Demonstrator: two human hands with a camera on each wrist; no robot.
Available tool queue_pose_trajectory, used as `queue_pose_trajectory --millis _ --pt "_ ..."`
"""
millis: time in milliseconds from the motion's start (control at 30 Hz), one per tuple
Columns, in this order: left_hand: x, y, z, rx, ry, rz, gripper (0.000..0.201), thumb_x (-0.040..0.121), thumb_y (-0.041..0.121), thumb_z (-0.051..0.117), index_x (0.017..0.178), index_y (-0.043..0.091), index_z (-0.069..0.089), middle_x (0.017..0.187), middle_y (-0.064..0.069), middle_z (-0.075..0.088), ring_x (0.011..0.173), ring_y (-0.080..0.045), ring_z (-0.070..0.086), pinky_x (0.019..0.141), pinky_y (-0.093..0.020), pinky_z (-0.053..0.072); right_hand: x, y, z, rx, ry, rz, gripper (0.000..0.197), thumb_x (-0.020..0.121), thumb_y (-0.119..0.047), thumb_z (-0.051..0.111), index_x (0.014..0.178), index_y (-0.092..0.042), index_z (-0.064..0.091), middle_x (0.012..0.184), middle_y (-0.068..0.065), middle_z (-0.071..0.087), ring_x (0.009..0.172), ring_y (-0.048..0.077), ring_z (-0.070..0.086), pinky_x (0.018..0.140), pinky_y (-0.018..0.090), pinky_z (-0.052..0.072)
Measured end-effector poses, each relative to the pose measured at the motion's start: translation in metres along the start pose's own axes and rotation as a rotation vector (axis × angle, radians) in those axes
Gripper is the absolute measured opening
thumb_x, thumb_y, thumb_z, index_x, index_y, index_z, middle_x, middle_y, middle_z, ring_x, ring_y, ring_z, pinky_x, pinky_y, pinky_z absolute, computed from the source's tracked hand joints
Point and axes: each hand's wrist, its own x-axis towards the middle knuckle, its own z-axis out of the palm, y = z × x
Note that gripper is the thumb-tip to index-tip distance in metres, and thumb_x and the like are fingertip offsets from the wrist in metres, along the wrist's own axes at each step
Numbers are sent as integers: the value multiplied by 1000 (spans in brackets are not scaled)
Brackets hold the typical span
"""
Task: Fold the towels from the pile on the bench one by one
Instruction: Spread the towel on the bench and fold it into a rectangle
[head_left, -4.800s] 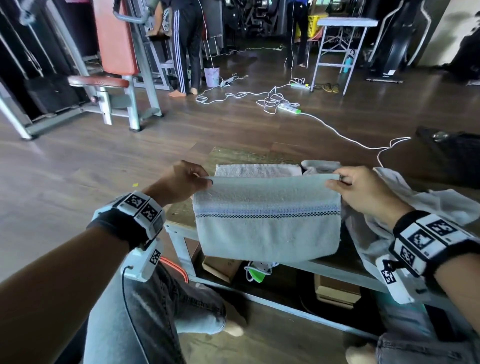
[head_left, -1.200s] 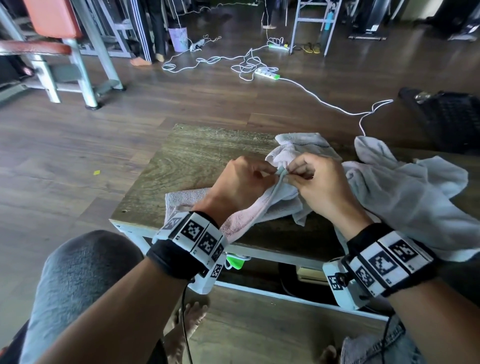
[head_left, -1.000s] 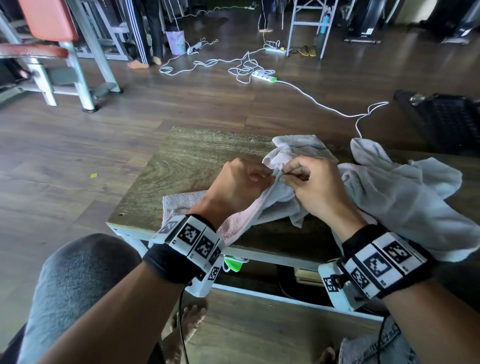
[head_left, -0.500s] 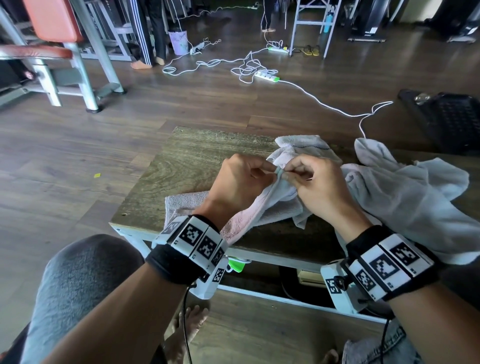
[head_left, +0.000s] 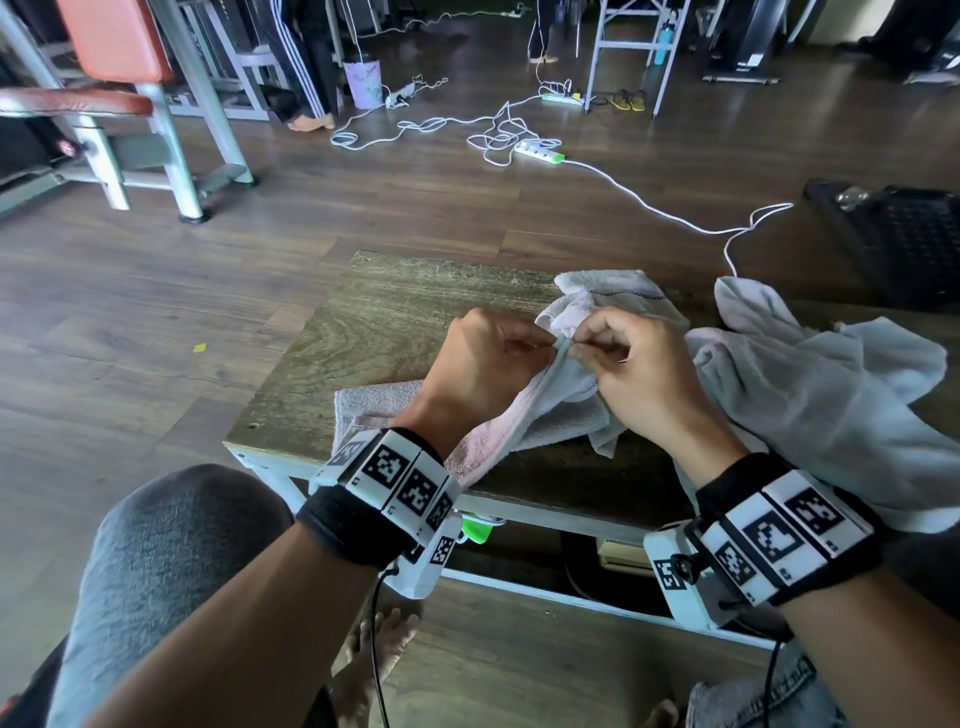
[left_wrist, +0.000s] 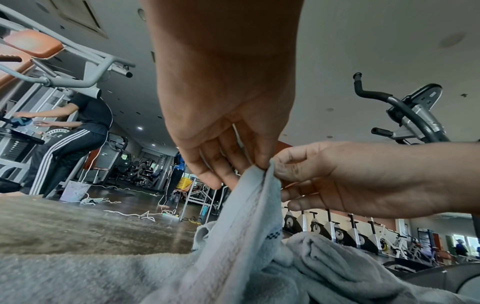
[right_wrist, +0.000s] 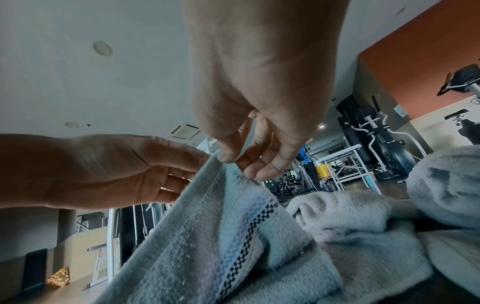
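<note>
- Pinching the same raised edge of one towel (head_left: 558, 387), the left hand (head_left: 480, 358) and right hand (head_left: 631, 376) sit almost knuckle to knuckle above the middle of the tabletop (head_left: 374, 322).
- Left hand: thumb and fingertips (left_wrist: 261, 162) nip the hem at its highest point. Right hand: thumb and forefinger clamp the cloth just beside them, the other fingers loosely curled.
- From that shared pinch the towel hangs down and trails toward the person, its band of dark checks (right_wrist: 249, 230) running away from the fingers; its lower part lies on a flat towel (head_left: 374, 405) near the front edge.
- The relation that matters: both grips are at one spot on the hem, so the hem's long axis is bunched, not stretched. My judgement is that the hands must slide apart along it, left going left and right going right, to find the corners.
- The unfolded pile (head_left: 831, 405) lies to the right, nearer the right hand, touching the held towel's far folds, so it may drag.
</note>
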Motion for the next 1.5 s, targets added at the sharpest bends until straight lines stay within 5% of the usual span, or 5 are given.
queue_pose_trajectory --millis 400,633,933,1333,1500 --pt "-1 -1 2 -32 -61 13 10 85 15 73 86 8 80 71 1 71 54 7 54 55 -13 41 0 3 3 0 3 27 10 84 -6 77 86 -14 71 79 -4 71 76 16 70 73 39 58" --pt "1 -3 3 -77 -62 -38 15 79 14 79 91 5 78 86 -3 77 78 -11 73 74 -31 60 -1 3 2 -20 18 6 9 83 -9 79 88 -12 73 80 -5 72 76 15 70 72 38 58" --pt "1 -2 4 -12 -41 -3 10 81 12 76 89 6 79 84 -2 76 73 -6 72 69 -18 56 -3 2 3 -108 -47 -85 20 90 -12 71 108 -17 76 101 -7 73 90 12 68 78 32 56" --pt "0 -4 5 -14 -32 17 11 83 16 71 91 12 65 80 0 71 74 -14 69 71 -35 58 -2 -4 -3 -209 63 -271 13 82 -12 80 87 -10 69 86 -6 64 81 11 57 74 27 46" --pt "-6 -6 4 -67 -48 26 18 77 16 77 81 11 60 73 2 64 63 -7 58 64 -25 53 -5 -8 -2 -127 24 -320 8 86 -4 73 89 -6 66 83 -11 61 78 5 58 73 16 47"
